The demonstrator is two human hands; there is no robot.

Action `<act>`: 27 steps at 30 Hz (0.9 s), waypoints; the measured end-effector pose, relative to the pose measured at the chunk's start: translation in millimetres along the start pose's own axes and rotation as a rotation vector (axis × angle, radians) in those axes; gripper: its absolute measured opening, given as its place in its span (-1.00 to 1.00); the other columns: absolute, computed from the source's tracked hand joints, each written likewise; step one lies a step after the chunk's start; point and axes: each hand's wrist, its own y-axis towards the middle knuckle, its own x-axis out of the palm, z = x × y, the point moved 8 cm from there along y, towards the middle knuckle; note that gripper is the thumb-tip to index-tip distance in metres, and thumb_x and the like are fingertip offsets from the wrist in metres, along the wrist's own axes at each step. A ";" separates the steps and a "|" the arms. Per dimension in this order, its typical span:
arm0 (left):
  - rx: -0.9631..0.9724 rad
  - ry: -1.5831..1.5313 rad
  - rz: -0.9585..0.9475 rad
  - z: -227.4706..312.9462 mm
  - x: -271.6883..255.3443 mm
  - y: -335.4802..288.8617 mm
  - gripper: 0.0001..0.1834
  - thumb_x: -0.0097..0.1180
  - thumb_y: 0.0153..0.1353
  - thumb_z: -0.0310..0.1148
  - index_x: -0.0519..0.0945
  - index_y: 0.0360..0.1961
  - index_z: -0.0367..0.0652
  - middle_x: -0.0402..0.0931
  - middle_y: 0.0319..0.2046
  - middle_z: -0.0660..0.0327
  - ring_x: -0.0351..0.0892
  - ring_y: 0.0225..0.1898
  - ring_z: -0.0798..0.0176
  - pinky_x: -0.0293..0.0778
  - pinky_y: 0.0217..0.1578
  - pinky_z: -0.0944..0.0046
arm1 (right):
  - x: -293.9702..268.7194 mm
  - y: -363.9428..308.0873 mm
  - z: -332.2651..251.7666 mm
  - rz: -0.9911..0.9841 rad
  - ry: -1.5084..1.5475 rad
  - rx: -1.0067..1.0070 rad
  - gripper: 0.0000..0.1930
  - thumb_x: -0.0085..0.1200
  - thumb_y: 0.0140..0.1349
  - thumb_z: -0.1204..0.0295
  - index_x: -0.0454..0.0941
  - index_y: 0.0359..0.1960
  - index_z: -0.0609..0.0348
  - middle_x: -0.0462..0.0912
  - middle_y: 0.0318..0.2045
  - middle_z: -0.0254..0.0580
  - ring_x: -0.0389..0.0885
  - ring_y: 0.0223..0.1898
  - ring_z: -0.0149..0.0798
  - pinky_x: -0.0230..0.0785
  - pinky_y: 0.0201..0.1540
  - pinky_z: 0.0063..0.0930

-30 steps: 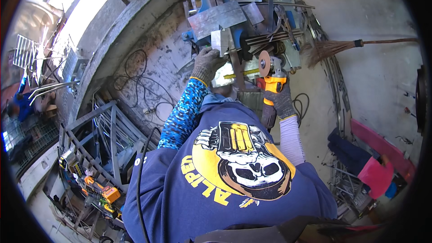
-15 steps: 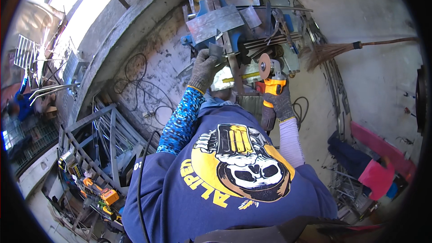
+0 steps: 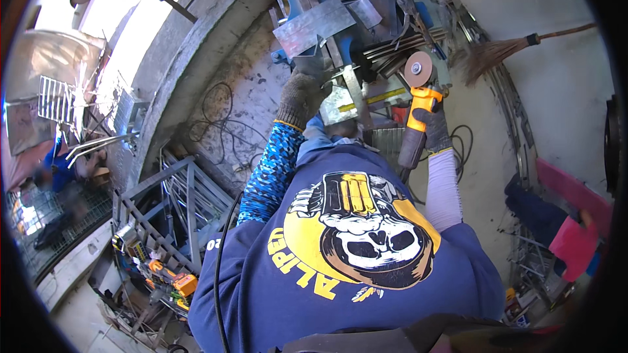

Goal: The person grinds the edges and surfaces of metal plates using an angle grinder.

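My right hand, in a dark grey glove, is closed round the body of a yellow-and-black angle grinder. Its reddish-brown disc points away from me, apart from the metal on the bench. A grey glove also covers my left hand, whose fingers are bent round the near edge of a small dark metal plate; the fingertips are partly hidden. Just beyond it, a larger grey metal sheet lies over a blue bench vise. A flat metal strip runs toward me beside the left hand.
A yellow measuring strip and pliers-like tools lie on the cluttered bench. A straw broom leans at the right. Black cable coils on the floor at left, near a metal frame and power tools.
My right hand has brought the grinder rightward, and its disc now faces me more. The left hand stays by the vise with the small plate. The whole view has shifted slightly.
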 end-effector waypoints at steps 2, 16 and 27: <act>-0.028 -0.518 -0.085 29.4 15.0 -0.6 -0.47 0.23 0.12 -0.55 0.40 0.15 -0.22 0.58 -0.06 0.11 0.58 -0.09 0.10 0.55 0.01 0.18 | -14.7 2.9 11.4 0.029 0.046 0.003 -0.33 0.33 -0.03 0.55 0.41 0.20 0.13 0.61 -0.11 -0.23 0.66 -0.20 -0.25 0.60 -0.11 -0.35; 0.367 0.822 0.155 107.5 10.0 0.0 -0.69 0.34 0.11 -0.41 0.59 -0.12 -0.23 0.59 -0.19 0.06 0.61 -0.15 0.07 0.53 -0.14 0.17 | -13.8 -18.7 11.6 0.080 0.242 -0.079 -0.34 0.30 -0.06 0.55 0.40 0.18 0.06 0.59 -0.19 -0.25 0.65 -0.25 -0.24 0.62 -0.18 -0.32; 0.084 -0.285 0.287 105.3 -0.4 0.2 -0.82 0.05 0.27 -0.57 0.53 -0.11 -0.40 0.62 -0.18 -0.03 0.70 -0.22 0.11 0.65 -0.07 0.17 | -13.8 -17.6 9.4 -0.272 0.853 -0.050 -0.34 0.18 -0.03 0.24 0.42 0.11 0.42 0.65 -0.13 0.21 0.70 -0.21 0.13 0.62 -0.07 0.02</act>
